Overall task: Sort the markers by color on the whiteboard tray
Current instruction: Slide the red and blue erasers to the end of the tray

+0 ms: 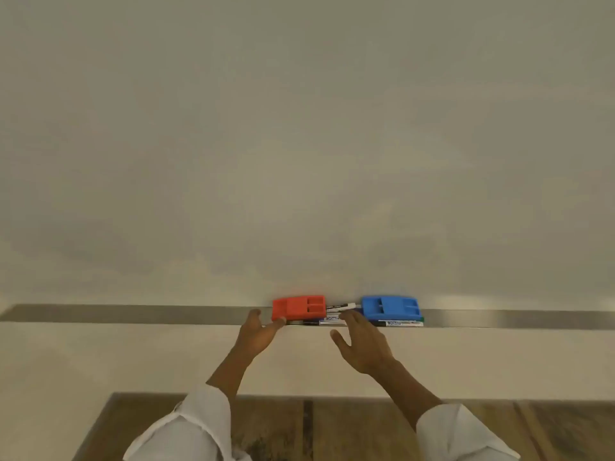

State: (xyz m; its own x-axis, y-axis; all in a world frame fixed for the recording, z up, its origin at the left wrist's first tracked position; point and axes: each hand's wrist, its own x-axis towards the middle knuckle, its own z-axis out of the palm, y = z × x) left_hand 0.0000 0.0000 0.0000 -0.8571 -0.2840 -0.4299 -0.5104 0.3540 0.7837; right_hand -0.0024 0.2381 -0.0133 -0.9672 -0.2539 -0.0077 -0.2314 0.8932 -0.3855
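Head view: markers (339, 316) between both hands (364, 341).

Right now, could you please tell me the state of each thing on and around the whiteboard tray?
Red holder: lying on the tray, left end touched by the left hand.
Blue holder: lying on the tray, untouched.
Markers: capped, lying jumbled between and in front of the holders, not sorted.
Left hand: open, fingertips at the red holder.
Right hand: open, fingers spread over the markers, holding nothing.
Whiteboard tray: level.
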